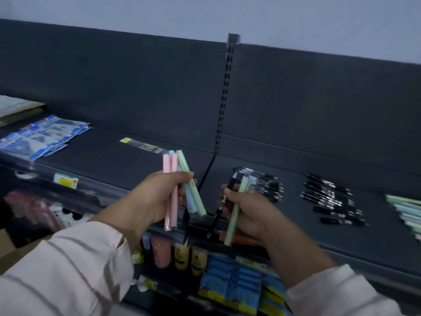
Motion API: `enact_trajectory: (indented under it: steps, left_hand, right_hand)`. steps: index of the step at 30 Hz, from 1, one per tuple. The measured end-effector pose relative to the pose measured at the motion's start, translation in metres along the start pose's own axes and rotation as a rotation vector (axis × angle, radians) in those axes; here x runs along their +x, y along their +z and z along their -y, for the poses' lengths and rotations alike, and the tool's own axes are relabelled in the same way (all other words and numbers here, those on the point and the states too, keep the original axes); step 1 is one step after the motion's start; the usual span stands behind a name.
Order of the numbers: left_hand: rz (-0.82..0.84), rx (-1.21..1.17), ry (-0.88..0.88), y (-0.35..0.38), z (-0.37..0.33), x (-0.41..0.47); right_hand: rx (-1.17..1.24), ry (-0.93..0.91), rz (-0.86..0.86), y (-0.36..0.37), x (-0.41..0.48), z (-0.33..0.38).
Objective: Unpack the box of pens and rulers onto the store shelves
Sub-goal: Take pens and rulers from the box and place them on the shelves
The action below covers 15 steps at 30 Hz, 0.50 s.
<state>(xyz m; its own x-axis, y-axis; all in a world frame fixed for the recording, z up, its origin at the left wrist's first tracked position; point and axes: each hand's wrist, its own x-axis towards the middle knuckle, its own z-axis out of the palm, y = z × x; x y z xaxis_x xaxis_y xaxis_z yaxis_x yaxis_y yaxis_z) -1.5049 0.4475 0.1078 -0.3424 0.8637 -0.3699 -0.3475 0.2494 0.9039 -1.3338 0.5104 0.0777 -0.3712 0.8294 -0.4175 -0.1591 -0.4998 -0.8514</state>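
My left hand [157,197] grips a bunch of pastel pens [175,176], pink, light blue and green, held upright over the front edge of the dark shelf [127,163]. My right hand [246,208] holds a green pen [235,213] and a black pen [218,210] side by side, tilted. Black pens [266,185] lie in a loose pile on the shelf just behind my right hand. A second pile of black pens [330,199] lies further right. Pastel green and blue pens [407,208] lie at the far right edge.
Blue packaged items [41,137] lie at the shelf's left end, and a flat packet with a yellow tag [141,145] lies mid-shelf. A slotted upright [224,94] divides the back panel. Hanging stationery packs [230,283] fill the level below. A cardboard box [13,247] shows at lower left.
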Motion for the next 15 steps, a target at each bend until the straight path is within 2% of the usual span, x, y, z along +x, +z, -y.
enact_trajectory:
  steps: [4, 11, 15]
  left_hand:
    - [0.068, 0.064, -0.027, 0.027, 0.008, 0.007]
    - [0.170, 0.127, -0.087, 0.060, 0.009, 0.038]
    - [0.270, 0.177, -0.105, 0.086, 0.005, 0.058]
  right_hand:
    - [0.184, -0.002, -0.221, -0.040, 0.001, 0.004]
    - [0.262, -0.039, -0.458, -0.092, 0.010, 0.010]
    - [0.211, -0.032, -0.609, -0.124, 0.001, 0.023]
